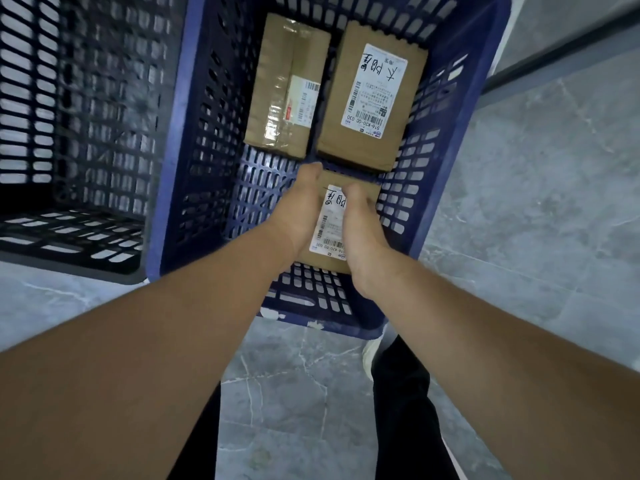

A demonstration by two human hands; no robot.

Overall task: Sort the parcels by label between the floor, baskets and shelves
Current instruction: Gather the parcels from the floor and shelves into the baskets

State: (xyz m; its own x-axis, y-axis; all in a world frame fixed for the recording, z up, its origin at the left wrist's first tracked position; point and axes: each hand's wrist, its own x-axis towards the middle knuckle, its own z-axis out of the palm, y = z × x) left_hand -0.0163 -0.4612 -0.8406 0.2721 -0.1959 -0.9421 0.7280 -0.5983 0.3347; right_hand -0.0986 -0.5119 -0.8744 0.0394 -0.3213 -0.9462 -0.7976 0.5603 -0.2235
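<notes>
Both my arms reach down into a blue slotted basket [180, 140] on the floor. Between my hands is a small cardboard parcel [329, 223] with a white shipping label, low in the basket's near right part. My left hand [298, 209] grips its left side and my right hand [360, 230] grips its right side, thumb over the label. Two more cardboard parcels lie flat at the basket's far end: a taped one [287, 84] on the left and a bigger labelled one [374, 95] on the right.
A black slotted basket [69, 140] stands just left of the blue one. Grey marbled floor tiles [536, 202] spread to the right and in front. My dark trouser legs and a white shoe [367, 355] show below the basket's near rim.
</notes>
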